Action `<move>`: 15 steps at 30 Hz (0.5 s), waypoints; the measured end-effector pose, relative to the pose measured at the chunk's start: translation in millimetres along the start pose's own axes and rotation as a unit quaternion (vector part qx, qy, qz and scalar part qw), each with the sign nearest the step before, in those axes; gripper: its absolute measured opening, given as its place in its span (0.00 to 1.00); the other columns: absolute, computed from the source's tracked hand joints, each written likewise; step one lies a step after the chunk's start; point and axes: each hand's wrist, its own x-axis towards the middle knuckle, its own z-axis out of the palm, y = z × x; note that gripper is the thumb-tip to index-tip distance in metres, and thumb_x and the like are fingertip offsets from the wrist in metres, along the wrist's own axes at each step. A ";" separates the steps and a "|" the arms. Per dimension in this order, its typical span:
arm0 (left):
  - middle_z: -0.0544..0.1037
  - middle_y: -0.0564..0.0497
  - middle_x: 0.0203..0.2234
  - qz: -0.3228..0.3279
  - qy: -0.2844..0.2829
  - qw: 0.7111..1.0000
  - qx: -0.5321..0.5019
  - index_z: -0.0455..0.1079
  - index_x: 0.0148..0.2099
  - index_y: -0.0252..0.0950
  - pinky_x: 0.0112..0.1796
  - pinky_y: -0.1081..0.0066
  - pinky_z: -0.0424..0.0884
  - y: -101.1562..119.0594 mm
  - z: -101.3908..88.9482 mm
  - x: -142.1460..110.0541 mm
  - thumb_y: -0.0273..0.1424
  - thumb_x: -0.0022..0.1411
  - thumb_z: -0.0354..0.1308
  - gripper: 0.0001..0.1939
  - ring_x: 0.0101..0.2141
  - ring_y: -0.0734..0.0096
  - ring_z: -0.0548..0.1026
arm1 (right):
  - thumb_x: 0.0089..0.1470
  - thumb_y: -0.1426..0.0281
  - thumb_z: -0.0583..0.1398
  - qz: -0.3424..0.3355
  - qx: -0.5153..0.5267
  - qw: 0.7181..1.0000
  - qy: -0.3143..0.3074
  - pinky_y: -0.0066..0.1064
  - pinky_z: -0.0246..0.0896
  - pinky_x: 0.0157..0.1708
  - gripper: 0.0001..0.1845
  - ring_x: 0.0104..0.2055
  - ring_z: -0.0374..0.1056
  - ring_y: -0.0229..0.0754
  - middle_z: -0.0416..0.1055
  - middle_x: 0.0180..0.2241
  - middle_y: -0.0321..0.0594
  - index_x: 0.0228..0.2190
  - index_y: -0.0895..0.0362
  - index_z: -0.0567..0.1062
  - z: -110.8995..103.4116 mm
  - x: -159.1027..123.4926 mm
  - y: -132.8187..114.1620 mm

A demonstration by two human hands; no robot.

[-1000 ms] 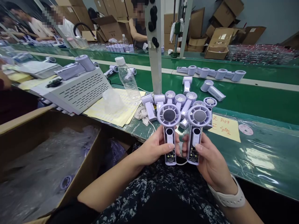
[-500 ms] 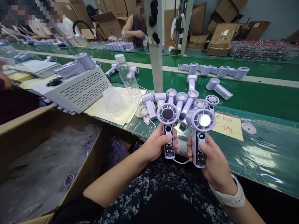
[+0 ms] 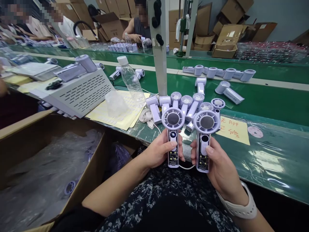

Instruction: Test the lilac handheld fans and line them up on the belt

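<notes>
My left hand (image 3: 158,151) is closed round the handle of a lilac handheld fan (image 3: 173,129), held upright with its thumb on the front; a small round display under the fan head is lit. My right hand (image 3: 218,164) grips a second lilac fan (image 3: 205,132) the same way, thumb on its button, display dark. Both fans are side by side over my lap at the bench edge. A white cable (image 3: 185,167) hangs between the two handles.
Several more lilac fans (image 3: 187,103) lie on the green bench behind, others (image 3: 217,73) on the conveyor. A clear bottle (image 3: 131,82), yellow sticker sheets (image 3: 116,112), a white slotted box (image 3: 77,91) and an open carton with plastic bags (image 3: 48,161) sit left. Other people work at the far side.
The right fan has swung back upright facing me and its display has gone dark. The left fan's display has lit up. Both hands keep their grip.
</notes>
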 end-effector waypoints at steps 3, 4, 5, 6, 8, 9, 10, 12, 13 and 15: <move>0.73 0.55 0.35 0.001 0.006 1.000 0.000 0.64 0.49 0.36 0.29 0.68 0.79 -1.1 1.7 -0.7 0.37 0.59 0.70 0.22 0.27 0.73 0.77 | 0.60 0.56 0.66 -0.011 0.003 1.000 -0.015 0.26 0.70 0.25 0.16 0.28 0.70 0.37 0.75 0.37 0.40 0.42 0.54 0.77 0.0 -2.4 -1.3; 0.73 0.55 0.35 0.003 0.007 1.000 0.002 0.64 0.49 0.36 0.30 0.68 0.79 -1.3 2.1 -1.0 0.37 0.59 0.69 0.22 0.27 0.73 0.77 | 0.60 0.57 0.65 -0.013 0.004 1.000 -0.023 0.26 0.70 0.25 0.14 0.28 0.70 0.37 0.75 0.36 0.39 0.42 0.54 0.77 -0.4 -3.1 -1.8; 0.73 0.55 0.35 0.004 0.007 1.000 0.004 0.64 0.49 0.36 0.31 0.67 0.79 -1.2 2.4 -1.2 0.36 0.59 0.69 0.22 0.27 0.72 0.78 | 0.61 0.58 0.65 -0.014 0.005 0.999 -0.030 0.27 0.69 0.25 0.14 0.28 0.70 0.37 0.75 0.36 0.39 0.42 0.54 0.76 -0.9 -3.7 -2.2; 0.73 0.55 0.35 0.005 0.006 1.000 0.006 0.64 0.49 0.36 0.32 0.65 0.80 -1.0 2.7 -1.4 0.36 0.60 0.69 0.21 0.28 0.71 0.78 | 0.61 0.58 0.64 -0.014 0.005 0.999 -0.038 0.27 0.69 0.24 0.13 0.28 0.70 0.38 0.75 0.36 0.40 0.41 0.54 0.76 -1.5 -4.1 -2.6; 0.73 0.54 0.35 0.007 0.000 1.000 0.014 0.64 0.49 0.37 0.32 0.64 0.80 -0.5 2.8 -1.4 0.36 0.60 0.68 0.21 0.28 0.70 0.78 | 0.62 0.58 0.64 -0.018 -0.002 0.999 -0.045 0.27 0.69 0.24 0.14 0.28 0.70 0.38 0.74 0.36 0.40 0.42 0.54 0.76 -2.9 -4.4 -3.0; 0.73 0.54 0.35 0.009 0.000 1.000 0.021 0.64 0.49 0.37 0.32 0.65 0.79 -0.3 2.8 -1.2 0.35 0.60 0.68 0.20 0.28 0.70 0.78 | 0.62 0.57 0.64 -0.021 -0.006 0.999 -0.044 0.27 0.69 0.24 0.14 0.28 0.70 0.37 0.74 0.36 0.40 0.42 0.54 0.76 -3.4 -4.2 -3.1; 0.73 0.54 0.35 0.013 0.003 1.000 0.028 0.64 0.48 0.37 0.32 0.65 0.79 -0.1 2.7 -0.9 0.35 0.60 0.68 0.19 0.28 0.71 0.78 | 0.62 0.57 0.64 -0.024 -0.011 0.999 -0.040 0.27 0.69 0.24 0.14 0.28 0.70 0.37 0.74 0.36 0.39 0.42 0.54 0.76 -3.8 -3.8 -3.0; 0.73 0.54 0.35 0.012 0.011 0.999 0.032 0.63 0.47 0.37 0.31 0.65 0.78 -0.2 2.2 -0.2 0.35 0.60 0.68 0.19 0.28 0.71 0.77 | 0.61 0.57 0.65 -0.017 -0.012 0.999 -0.029 0.26 0.68 0.23 0.15 0.27 0.70 0.37 0.75 0.35 0.39 0.41 0.55 0.76 -4.0 -2.5 -2.7; 0.73 0.54 0.36 0.007 0.014 1.000 0.026 0.63 0.47 0.37 0.32 0.64 0.79 -0.3 2.0 -0.1 0.36 0.59 0.69 0.20 0.28 0.70 0.77 | 0.60 0.57 0.66 -0.009 -0.010 1.000 -0.022 0.26 0.68 0.23 0.15 0.27 0.70 0.37 0.75 0.34 0.39 0.40 0.55 0.76 -3.8 -1.7 -2.5; 0.72 0.53 0.37 -0.006 0.008 1.000 0.004 0.63 0.49 0.37 0.32 0.64 0.78 -0.5 1.7 -0.7 0.36 0.57 0.70 0.23 0.29 0.70 0.77 | 0.58 0.57 0.67 0.010 -0.004 1.000 -0.006 0.26 0.69 0.24 0.16 0.26 0.70 0.36 0.75 0.33 0.39 0.39 0.56 0.76 -3.2 -0.4 -2.6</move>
